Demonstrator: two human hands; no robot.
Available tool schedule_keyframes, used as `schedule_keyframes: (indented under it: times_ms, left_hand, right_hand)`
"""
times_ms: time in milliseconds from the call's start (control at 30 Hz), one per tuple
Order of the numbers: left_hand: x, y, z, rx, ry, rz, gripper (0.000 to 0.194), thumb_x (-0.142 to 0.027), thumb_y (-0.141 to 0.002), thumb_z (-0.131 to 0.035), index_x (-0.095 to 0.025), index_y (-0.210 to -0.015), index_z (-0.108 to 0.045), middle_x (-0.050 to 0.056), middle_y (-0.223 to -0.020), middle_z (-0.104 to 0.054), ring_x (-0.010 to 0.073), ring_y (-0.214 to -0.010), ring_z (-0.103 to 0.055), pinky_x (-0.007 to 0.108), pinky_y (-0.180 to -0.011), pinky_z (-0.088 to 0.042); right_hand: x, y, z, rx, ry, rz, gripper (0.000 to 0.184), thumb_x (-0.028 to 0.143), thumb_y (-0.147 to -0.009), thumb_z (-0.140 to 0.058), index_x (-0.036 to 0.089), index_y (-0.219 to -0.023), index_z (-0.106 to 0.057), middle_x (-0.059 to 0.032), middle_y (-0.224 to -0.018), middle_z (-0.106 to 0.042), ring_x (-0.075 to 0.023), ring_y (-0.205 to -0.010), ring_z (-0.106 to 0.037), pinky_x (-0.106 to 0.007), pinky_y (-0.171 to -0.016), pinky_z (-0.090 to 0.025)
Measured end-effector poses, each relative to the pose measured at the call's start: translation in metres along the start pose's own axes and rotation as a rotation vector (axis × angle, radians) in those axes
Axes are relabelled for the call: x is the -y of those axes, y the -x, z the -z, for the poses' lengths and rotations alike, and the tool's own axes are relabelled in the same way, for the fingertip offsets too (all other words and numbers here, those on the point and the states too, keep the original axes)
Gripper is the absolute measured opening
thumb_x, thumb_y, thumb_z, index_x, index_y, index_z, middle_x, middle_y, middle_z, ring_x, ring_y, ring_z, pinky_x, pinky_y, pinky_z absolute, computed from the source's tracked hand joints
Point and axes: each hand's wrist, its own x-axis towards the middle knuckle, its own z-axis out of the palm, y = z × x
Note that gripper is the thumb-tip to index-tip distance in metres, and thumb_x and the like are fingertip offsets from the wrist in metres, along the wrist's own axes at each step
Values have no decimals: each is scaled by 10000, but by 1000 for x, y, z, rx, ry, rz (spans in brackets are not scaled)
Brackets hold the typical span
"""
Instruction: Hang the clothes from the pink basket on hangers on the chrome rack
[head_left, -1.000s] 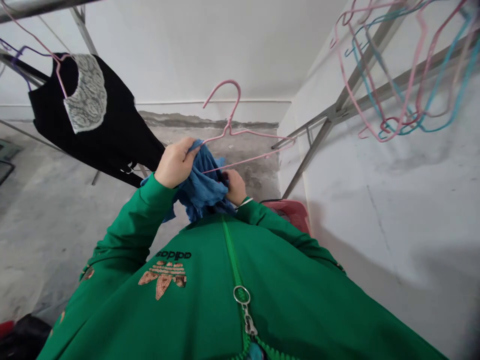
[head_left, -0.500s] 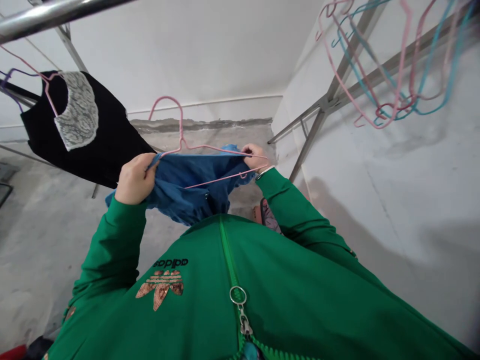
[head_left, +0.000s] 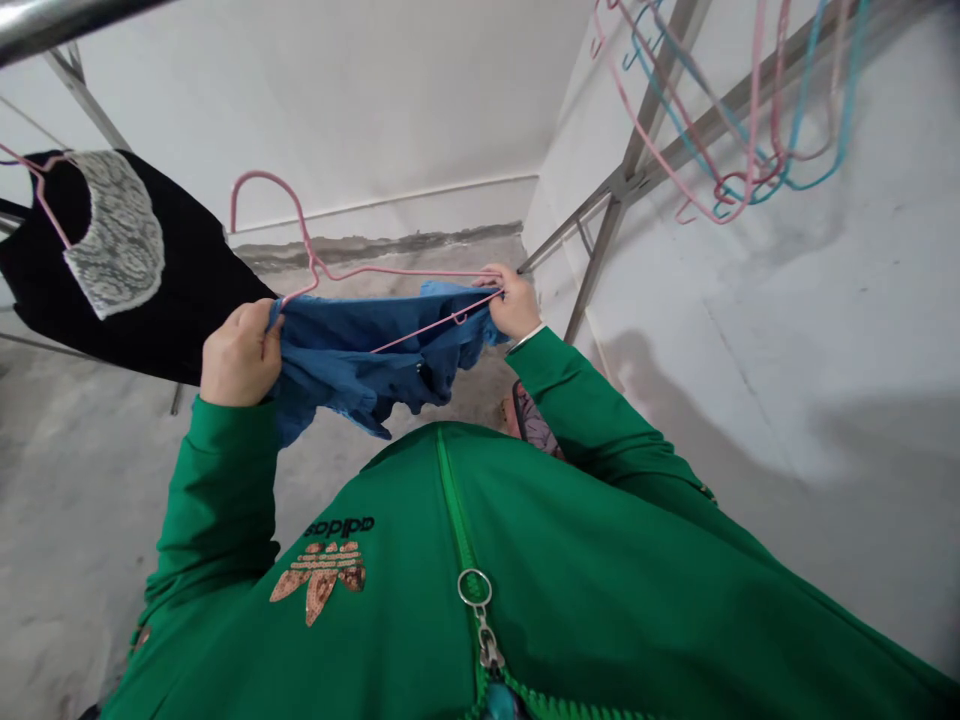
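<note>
A blue cloth garment [head_left: 337,325] is stretched between my two hands in front of my body. A pink clothes hanger [head_left: 303,225] runs along it, its left side inside the fabric and its hook pointing up and left. My left hand [head_left: 238,355] is closed on the garment's left edge, near the hanger's left shoulder. At the other end, my right hand [head_left: 517,305] closes around the hanger's right corner, against the fabric's right edge. Part of the hanger's lower bar shows across the cloth; its left end is hidden.
A black garment with a lace collar [head_left: 120,235] hangs at the left. Several pink and blue hangers [head_left: 750,175] hang at upper right beside a metal frame [head_left: 616,190]. A metal rail [head_left: 67,22] crosses the upper left corner. Walls stand ahead and to the right.
The hanger and garment have shifted left in view with my left hand. My right hand now wraps the hanger's right corner, which earlier stuck out past it over my wrist.
</note>
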Motion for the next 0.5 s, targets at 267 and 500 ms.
schedule_keyframes:
  times_ms: [267, 500]
  left_hand:
    - [-1, 3, 8, -12, -124, -50, 322, -313, -921, -403, -223, -1118, -640, 55, -902, -675, 209, -857, -602, 289, -671, -382]
    - [-14, -3, -6, -42, -428, 132, 423, -214, -874, -354, -167, -1181, -642, 95, -804, -556, 228, -709, -458, 334, -564, -145]
  right_hand:
    - [-12, -7, 24, 28, 354, -56, 390, 48, -659, -430, 178, -947, -659, -82, -1024, -703, -261, -978, -629, -409, -876, -491]
    - [12, 6, 12, -28, 507, -22, 314, 67, -654, -495, 169, -901, -659, -120, -1034, -667, -292, -978, -569, -437, -848, -436]
